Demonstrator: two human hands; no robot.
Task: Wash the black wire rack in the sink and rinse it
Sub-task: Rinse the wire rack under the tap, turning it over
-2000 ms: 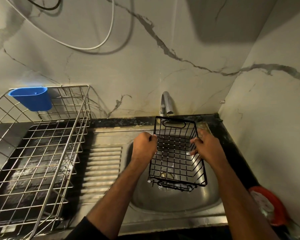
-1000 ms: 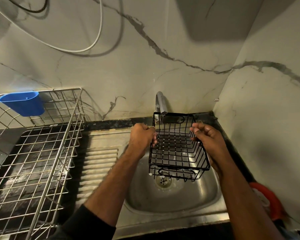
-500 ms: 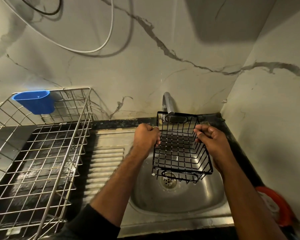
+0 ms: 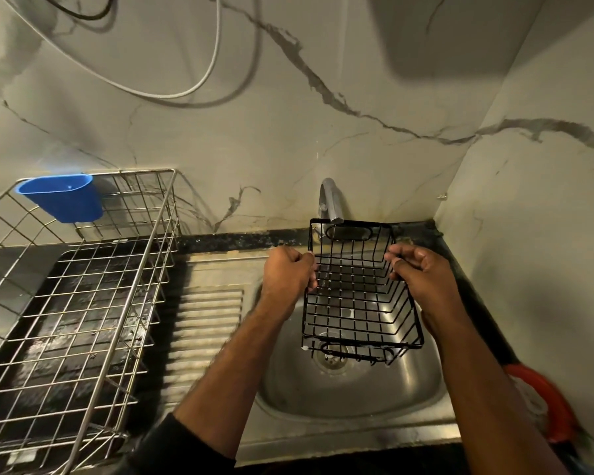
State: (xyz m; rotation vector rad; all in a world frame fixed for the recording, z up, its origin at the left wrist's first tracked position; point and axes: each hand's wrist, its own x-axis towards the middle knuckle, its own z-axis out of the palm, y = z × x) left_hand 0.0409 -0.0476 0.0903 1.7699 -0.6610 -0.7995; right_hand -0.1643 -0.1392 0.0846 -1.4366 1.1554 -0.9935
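The black wire rack (image 4: 357,296) is a small basket, held tilted above the steel sink (image 4: 350,395), its far end right under the tap (image 4: 330,200). My left hand (image 4: 288,269) grips the rack's left rim with curled fingers. My right hand (image 4: 422,272) grips the right rim. The drain (image 4: 330,359) shows below the rack's near end. I cannot make out running water.
A large steel wire dish rack (image 4: 83,303) stands on the counter at left, with a blue plastic cup (image 4: 62,197) hung on its back edge. A ribbed drainboard (image 4: 203,323) lies between it and the sink. An orange-rimmed object (image 4: 546,402) sits at right by the wall.
Both hands have lifted the rack up out of the sink bowl toward the tap and levelled it somewhat; the drain is now uncovered below it.
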